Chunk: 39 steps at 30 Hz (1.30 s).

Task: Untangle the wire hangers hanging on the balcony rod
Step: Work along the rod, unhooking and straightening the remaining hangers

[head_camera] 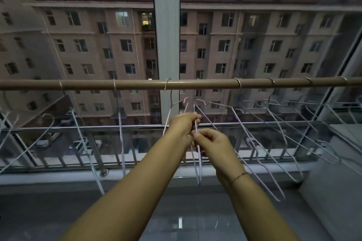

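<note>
A brown balcony rod (195, 84) runs across the view at mid height. Several white wire hangers hang from it by their hooks. In the centre a tangled pair of hangers (198, 162) droops below the rod. My left hand (182, 127) grips the upper wires of this pair, fingers curled round them. Just below and to the right, my right hand (211, 143) pinches one of the same wires between thumb and fingers. To the right, a cluster of overlapping hangers (274, 135) slants downward. Separate hangers (84, 143) hang on the left.
Behind the rod stand a window with a grey vertical frame post (166, 45) and a metal railing (98, 129). A grey ledge (344, 135) sits at the right. A glossy dark sill (186, 221) lies below my arms. An apartment building fills the view outside.
</note>
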Tool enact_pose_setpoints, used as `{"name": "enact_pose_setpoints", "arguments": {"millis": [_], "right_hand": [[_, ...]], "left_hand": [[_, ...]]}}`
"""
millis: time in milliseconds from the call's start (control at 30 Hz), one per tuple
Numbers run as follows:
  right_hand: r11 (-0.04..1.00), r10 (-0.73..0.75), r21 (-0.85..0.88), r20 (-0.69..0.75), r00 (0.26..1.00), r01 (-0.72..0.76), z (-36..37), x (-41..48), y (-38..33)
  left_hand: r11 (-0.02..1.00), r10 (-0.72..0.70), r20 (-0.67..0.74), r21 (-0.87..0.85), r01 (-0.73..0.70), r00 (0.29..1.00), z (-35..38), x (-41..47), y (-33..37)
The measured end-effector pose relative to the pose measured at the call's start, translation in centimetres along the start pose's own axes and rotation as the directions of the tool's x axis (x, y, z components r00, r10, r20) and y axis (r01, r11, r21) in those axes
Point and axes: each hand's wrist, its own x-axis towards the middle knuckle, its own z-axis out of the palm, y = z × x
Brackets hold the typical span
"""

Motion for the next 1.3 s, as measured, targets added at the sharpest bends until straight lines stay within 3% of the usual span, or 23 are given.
{"name": "enact_pose_setpoints", "arguments": {"millis": [100, 233, 433, 567, 700, 1000, 1100, 1133, 1200, 1233, 1300], "right_hand": [[0.998, 0.052, -0.036, 0.02, 0.998, -0.051, -1.0, -0.3, 2.1], [0.994, 0.073, -0.077, -0.055, 0.996, -0.077, -2.6, 0.2, 4.3], [0.947, -0.082, -0.317, -0.067, 0.994, 0.056, -3.8, 1.7, 6.4], [0.847, -0.137, -0.519, 0.001, 0.991, 0.117, -4.6, 2.3, 7.7], [0.778, -0.003, -0.627, 0.055, 0.998, 0.037, -5.2, 2.0, 9.2], [0.79, 0.156, -0.613, 0.166, 0.974, -0.021, -7.9, -1.2, 9.6], [0.905, 0.227, -0.394, 0.129, 0.965, -0.161, -8.0, -2.8, 9.6], [0.924, 0.245, -0.327, 0.112, 0.963, -0.197, -7.9, -3.3, 9.6], [0.933, 0.271, -0.27, 0.085, 0.959, -0.239, -7.7, -4.3, 9.6], [0.939, 0.274, -0.236, 0.077, 0.959, -0.249, -7.6, -4.7, 9.5], [0.957, 0.271, -0.125, 0.05, 0.961, -0.263, -7.3, -5.5, 9.2]], "left_hand": [[0.999, -0.039, -0.025, 0.019, 0.04, 0.999, -0.9, 0.4, -2.1], [0.983, -0.073, -0.011, 0.17, 0.073, 0.997, -2.5, -0.4, -4.3], [0.925, -0.024, 0.077, 0.381, -0.007, 0.997, -5.3, -1.0, -6.3], [0.79, 0.1, 0.09, 0.598, -0.134, 0.991, -7.3, -1.2, -7.9], [0.638, 0.149, 0.12, 0.747, -0.188, 0.982, -9.1, -1.5, -9.2], [0.55, 0.207, 0.179, 0.792, -0.266, 0.962, -9.6, -1.2, -10.5], [0.496, 0.32, 0.108, 0.828, -0.263, 0.941, -9.1, -0.8, -11.6], [0.496, 0.365, 0.053, 0.834, -0.242, 0.929, -8.8, -1.0, -11.9], [0.594, 0.402, -0.069, 0.779, -0.203, 0.913, -7.9, -1.8, -12.3], [0.679, 0.365, -0.106, 0.71, -0.186, 0.925, -7.3, -2.4, -12.5], [0.815, 0.225, -0.052, 0.557, -0.159, 0.973, -5.9, -3.7, -12.9]]}}
